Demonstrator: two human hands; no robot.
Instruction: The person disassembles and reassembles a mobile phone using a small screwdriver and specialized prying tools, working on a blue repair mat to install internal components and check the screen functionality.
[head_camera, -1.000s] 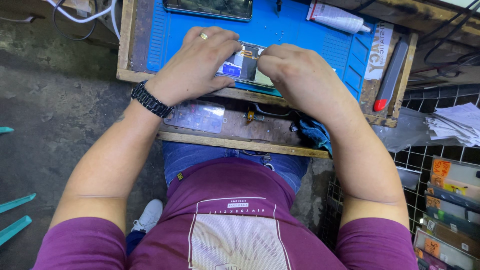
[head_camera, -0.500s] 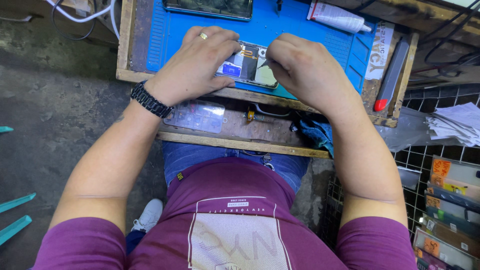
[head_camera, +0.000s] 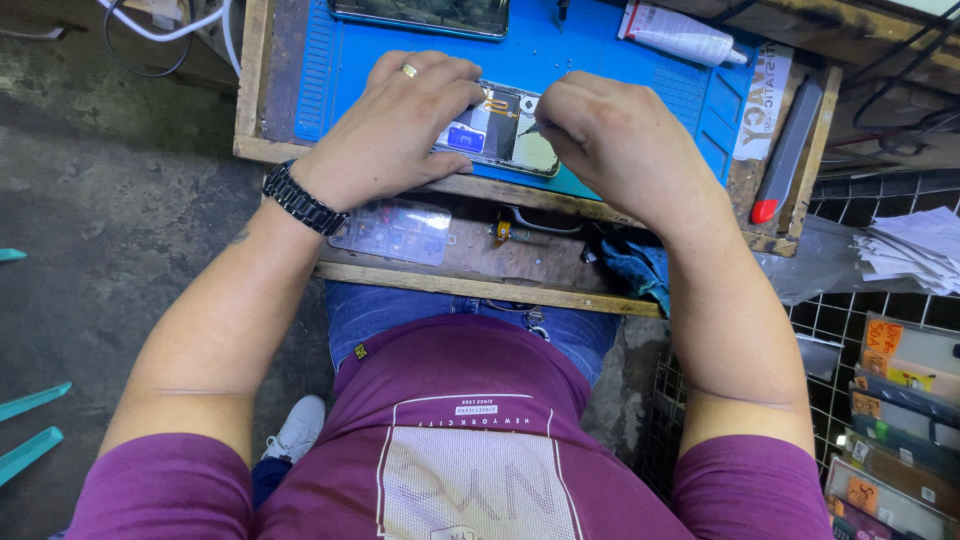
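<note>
Head view: left hand steadies flat, opened phone on blue mat.

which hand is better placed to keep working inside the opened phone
Right, probably. The right hand is pinched at the exposed insides of the opened phone; the left hand lies flat, holding it down.

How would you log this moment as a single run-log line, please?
left hand: steadying opened phone | right hand: fist at its edge | surface: blue mat | nearby: glue tube

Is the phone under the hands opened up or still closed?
Opened: the phone lies flat on the blue mat with its inner parts exposed between the left hand and right hand.
</note>
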